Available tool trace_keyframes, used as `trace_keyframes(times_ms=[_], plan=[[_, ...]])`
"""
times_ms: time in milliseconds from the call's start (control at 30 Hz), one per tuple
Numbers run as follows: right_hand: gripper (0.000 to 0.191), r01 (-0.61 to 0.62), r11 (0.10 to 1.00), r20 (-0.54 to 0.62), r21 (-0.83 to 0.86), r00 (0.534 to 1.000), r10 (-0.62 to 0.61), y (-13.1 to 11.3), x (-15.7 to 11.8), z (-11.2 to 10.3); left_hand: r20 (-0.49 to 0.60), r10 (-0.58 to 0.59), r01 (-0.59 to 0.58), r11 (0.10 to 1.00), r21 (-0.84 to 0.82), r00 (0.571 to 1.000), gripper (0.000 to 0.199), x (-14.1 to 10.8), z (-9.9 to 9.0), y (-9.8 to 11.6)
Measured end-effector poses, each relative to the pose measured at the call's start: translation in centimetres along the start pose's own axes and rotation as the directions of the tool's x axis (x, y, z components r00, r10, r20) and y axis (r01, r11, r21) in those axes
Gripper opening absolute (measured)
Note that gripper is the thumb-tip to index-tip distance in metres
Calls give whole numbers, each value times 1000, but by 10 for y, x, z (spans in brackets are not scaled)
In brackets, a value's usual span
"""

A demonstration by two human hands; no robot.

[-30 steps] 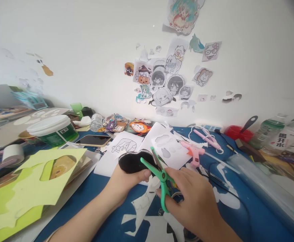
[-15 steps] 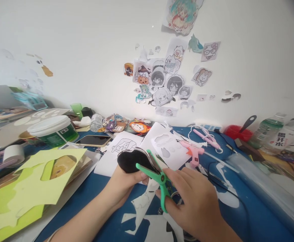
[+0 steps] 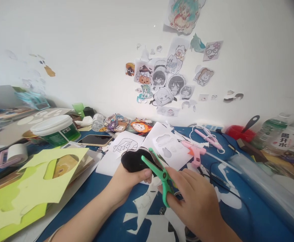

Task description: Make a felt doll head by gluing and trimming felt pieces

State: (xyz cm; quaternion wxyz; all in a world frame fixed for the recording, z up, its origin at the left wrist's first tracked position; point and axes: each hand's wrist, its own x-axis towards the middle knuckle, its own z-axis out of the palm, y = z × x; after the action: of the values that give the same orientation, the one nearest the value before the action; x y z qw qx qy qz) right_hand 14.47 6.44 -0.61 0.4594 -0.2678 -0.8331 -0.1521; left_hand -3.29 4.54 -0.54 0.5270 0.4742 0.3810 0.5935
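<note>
My left hand (image 3: pixel 130 179) grips a black, rounded cut-out piece (image 3: pixel 134 160) with a pale edge, thumb pressed on its near side. My right hand (image 3: pixel 194 195) has its fingers in the handles of green scissors (image 3: pixel 162 173). The scissor blades are apart, one in front of the black piece and the other behind its right edge. Under the hands lie white paper scraps (image 3: pixel 147 201). Behind the black piece rests a white sheet (image 3: pixel 126 143) with a line drawing. What the black piece is made of I cannot tell.
A pink glue gun (image 3: pixel 194 151) lies right of the papers. Yellow cut sheets (image 3: pixel 41 178) are stacked at left, near a white-lidded tub (image 3: pixel 54 129) and a phone (image 3: pixel 95 140). At right are a clear plastic roll (image 3: pixel 268 188), a red bowl (image 3: pixel 240 132) and bottles (image 3: pixel 273 131).
The black piece has tilted slightly and shifted a little right in my left hand. The scissors have moved slightly right and turned, with their blades now closer together.
</note>
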Motion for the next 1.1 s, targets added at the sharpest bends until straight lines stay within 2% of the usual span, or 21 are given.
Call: trace_keyframes(times_ms=[100, 333, 567, 867, 967, 1100], plan=[[21, -17, 999, 48, 38, 999, 15, -1, 1, -2, 9, -11, 12, 1000, -27, 1000, 22, 1, 0, -1], [26, -12, 1000, 74, 27, 997, 10, 2, 0, -1, -4, -36, 36, 997, -64, 999, 23, 2, -2, -6], [27, 27, 998, 65, 49, 997, -31, 4, -1, 0, 43, -32, 36, 996, -82, 999, 19, 3, -4, -10], [26, 67, 997, 25, -31, 998, -66, 2, -2, 2, 45, -60, 65, 992, -110, 997, 20, 3, 0, -8], [26, 46, 999, 15, -14, 999, -45, 3, -1, 3, 35, -61, 65, 990, -124, 998, 19, 2, 4, -7], [26, 13, 1000, 44, 13, 999, -13, 5, 0, 1, 28, -118, 120, 985, -120, 993, 21, 0, 7, -9]])
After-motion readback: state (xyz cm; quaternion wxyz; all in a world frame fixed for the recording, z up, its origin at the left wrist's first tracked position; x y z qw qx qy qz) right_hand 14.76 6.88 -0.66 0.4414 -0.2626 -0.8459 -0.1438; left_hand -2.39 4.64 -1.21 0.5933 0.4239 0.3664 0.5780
